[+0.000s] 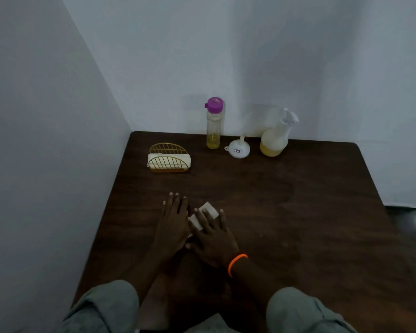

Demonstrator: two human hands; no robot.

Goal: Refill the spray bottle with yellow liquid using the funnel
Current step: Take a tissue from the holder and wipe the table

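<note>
A spray bottle (275, 138) with a white trigger head stands at the back right of the table, yellow liquid in its lower part. A white funnel (239, 148) lies upside down beside it. Left of the funnel stands a clear bottle (213, 123) with a purple cap and a little yellow liquid at the bottom. Near the front, my left hand (172, 219) and my right hand (214, 239) lie flat, fingers spread, pressing a white napkin (208, 211) on the table. The hands cover most of the napkin.
A gold wire holder (168, 158) with white napkins sits at the back left. The dark wooden table (298, 212) stands in a corner, with white walls to the left and behind. My right wrist wears an orange band (235, 261).
</note>
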